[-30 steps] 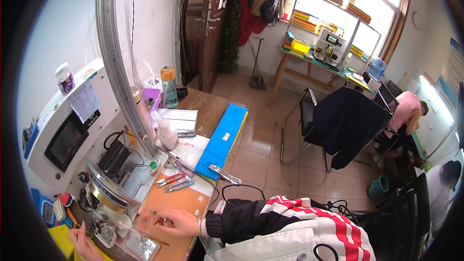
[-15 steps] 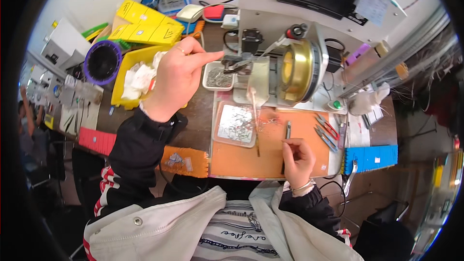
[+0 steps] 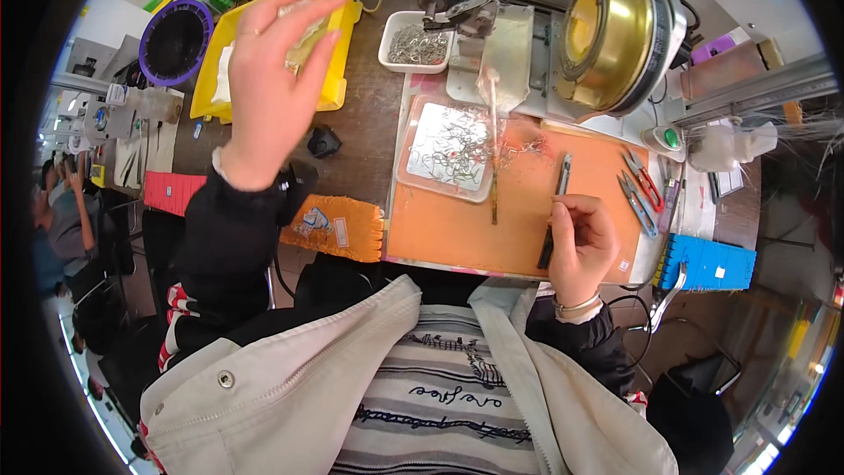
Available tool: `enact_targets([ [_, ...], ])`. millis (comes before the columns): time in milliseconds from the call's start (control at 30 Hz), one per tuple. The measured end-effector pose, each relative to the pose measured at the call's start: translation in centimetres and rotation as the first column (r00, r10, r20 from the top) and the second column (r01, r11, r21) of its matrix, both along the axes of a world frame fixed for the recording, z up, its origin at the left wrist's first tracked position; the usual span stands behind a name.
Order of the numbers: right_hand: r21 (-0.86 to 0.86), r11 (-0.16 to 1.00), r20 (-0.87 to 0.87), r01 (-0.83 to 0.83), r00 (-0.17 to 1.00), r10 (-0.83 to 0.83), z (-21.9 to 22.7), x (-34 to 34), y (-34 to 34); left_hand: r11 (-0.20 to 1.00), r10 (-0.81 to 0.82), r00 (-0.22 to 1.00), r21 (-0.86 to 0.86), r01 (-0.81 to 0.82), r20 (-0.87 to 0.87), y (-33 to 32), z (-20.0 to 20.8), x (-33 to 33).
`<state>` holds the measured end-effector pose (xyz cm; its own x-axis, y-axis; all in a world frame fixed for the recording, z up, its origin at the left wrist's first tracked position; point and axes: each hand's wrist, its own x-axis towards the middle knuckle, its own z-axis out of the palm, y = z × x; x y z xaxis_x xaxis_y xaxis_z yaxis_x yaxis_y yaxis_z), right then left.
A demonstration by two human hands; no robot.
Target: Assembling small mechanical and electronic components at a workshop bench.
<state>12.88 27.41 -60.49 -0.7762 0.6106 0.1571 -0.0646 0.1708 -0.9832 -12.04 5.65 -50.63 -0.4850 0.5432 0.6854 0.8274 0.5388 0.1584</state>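
My left hand (image 3: 268, 79) is raised over the yellow bin (image 3: 332, 92), fingers stretched and thumb apart, with nothing visible in it. White crumpled material (image 3: 224, 79) shows in the bin beside it. My right hand (image 3: 584, 237) is over the orange mat (image 3: 457, 233), thumb and index finger pinched together; anything between them is too small to make out. Right by those fingertips is a dark, slim pen-like tool (image 3: 563, 174), partly hidden by the hand; I cannot tell whether they touch. A clear tray (image 3: 422, 178) of small wire-like pieces lies left of it.
A white dish (image 3: 387, 51) of small metal pieces stands beyond the tray, near a machine with a brass-coloured drum (image 3: 620, 57). A thin brush-like stick (image 3: 494, 180) lies by the tray. Red-handled pliers (image 3: 649, 189) and blue-handled snips (image 3: 640, 211) lie right. A purple-rimmed basket (image 3: 174, 7) stands left.
My left hand has drawn back left from the machine, its pointing finger and thumb now spread apart. My right hand stays pinched by the dark tool. The view has tilted downward.
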Motion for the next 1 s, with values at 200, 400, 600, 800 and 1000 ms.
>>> enact_targets([
  [200,-0.075,0.997,0.003,0.003,1.000,-0.003,1.0,1.0,-0.4,0.960,-0.216,0.926,-0.106,0.259,0.311,0.7,-3.6,5.1],
  [400,0.560,0.521,-0.080,-0.644,0.584,0.808,14.9,-0.8,2.3,0.948,-0.206,0.913,-0.161,0.276,0.353,0.6,-4.0,4.8],
  [600,0.778,0.508,-0.276,-0.371,0.524,0.806,19.0,1.2,0.4,0.954,-0.206,0.923,-0.144,0.264,0.323,1.3,-3.7,5.2],
  [800,0.751,0.639,-0.426,-0.167,0.617,0.662,19.5,0.3,-1.2,0.952,-0.184,0.927,-0.175,0.251,0.327,-0.1,-4.2,5.5],
  [1000,0.721,0.686,-0.339,-0.098,0.814,0.472,19.2,4.7,-1.3,0.944,-0.218,0.911,-0.159,0.288,0.350,0.2,-4.5,5.4],
])
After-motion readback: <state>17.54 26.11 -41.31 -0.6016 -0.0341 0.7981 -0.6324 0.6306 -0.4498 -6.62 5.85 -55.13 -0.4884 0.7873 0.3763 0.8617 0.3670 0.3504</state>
